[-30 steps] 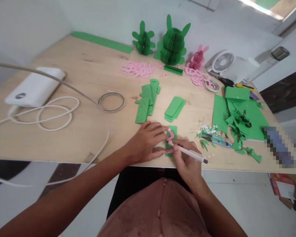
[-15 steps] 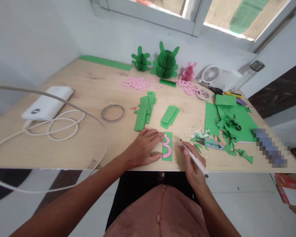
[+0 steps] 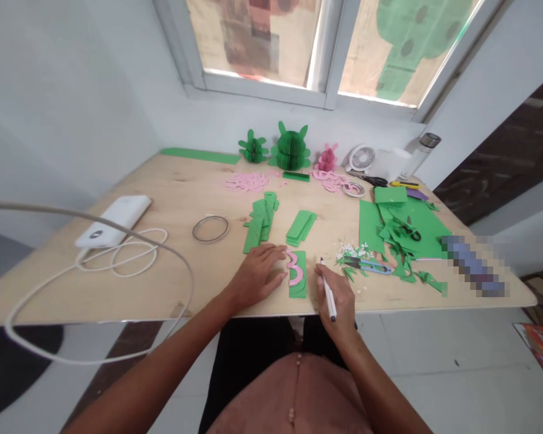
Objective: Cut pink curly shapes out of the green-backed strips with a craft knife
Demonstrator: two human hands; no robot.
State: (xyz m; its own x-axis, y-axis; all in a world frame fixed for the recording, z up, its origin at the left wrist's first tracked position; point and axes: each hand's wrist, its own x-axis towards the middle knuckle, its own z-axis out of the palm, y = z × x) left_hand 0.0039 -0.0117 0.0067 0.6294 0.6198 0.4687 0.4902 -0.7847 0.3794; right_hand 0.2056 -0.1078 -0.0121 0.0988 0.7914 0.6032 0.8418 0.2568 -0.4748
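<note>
A pink cutout shaped like a 3 (image 3: 295, 269) lies on a green paper strip (image 3: 301, 290) near the table's front edge, with a drawn outline visible on the strip. My left hand (image 3: 257, 274) rests on the table with fingers spread, its fingertips at the cutout's left edge. To the right of the strip, my right hand (image 3: 337, 295) is closed around a white marker (image 3: 328, 296), its dark tip pointing up and away from me. Beyond the strip lie stacked green strips (image 3: 301, 227) and a pile of green cutouts (image 3: 259, 225).
Blue-handled snips (image 3: 374, 266) and paper scraps (image 3: 407, 265) lie at right. A white power bank (image 3: 114, 222) with a looping cable and a tape ring (image 3: 210, 229) are at left. Paper figures (image 3: 291, 149), a small fan (image 3: 362, 158) and a bottle (image 3: 422, 155) stand at the back.
The view has tilted up. The pink cutout has shifted left on the green strip, baring the drawn outline. My right hand and the marker have come nearer to the strip.
</note>
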